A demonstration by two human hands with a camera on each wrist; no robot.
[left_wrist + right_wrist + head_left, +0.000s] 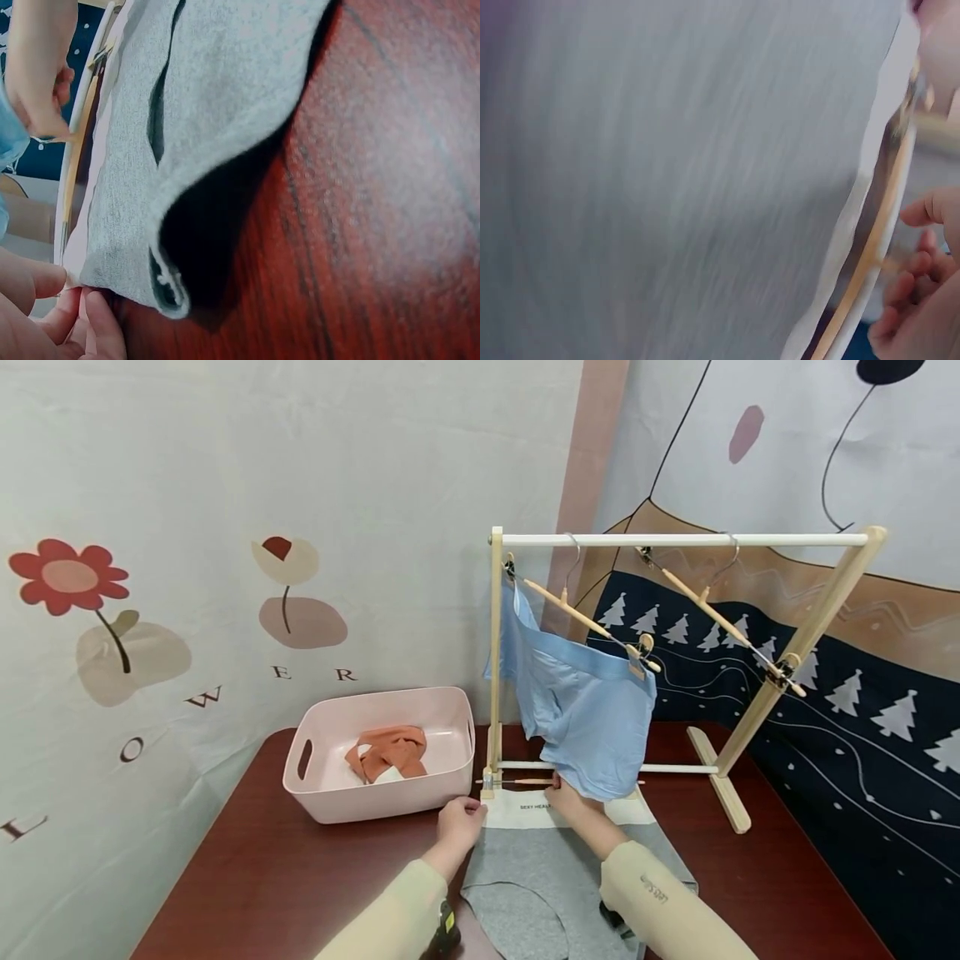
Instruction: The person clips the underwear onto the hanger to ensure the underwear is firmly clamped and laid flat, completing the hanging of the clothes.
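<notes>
Grey underpants with a lettered white waistband lie flat on the table, below a wooden clip hanger. At the waistband's left corner my left hand pinches the cloth between thumb and fingers. My right hand is at the middle of the hanger, partly behind hanging light-blue shorts. Its thumb stands apart from loosely bent fingers beside the hanger's centre stub, in the right wrist view. A clip sits at the hanger's left end. The right wrist view is blurred.
A rack with a white rail stands at the back right. The blue shorts hang there from one clip hanger; a bare hanger is beside it. A pink basket holds an orange-and-white cloth. The table is dark red.
</notes>
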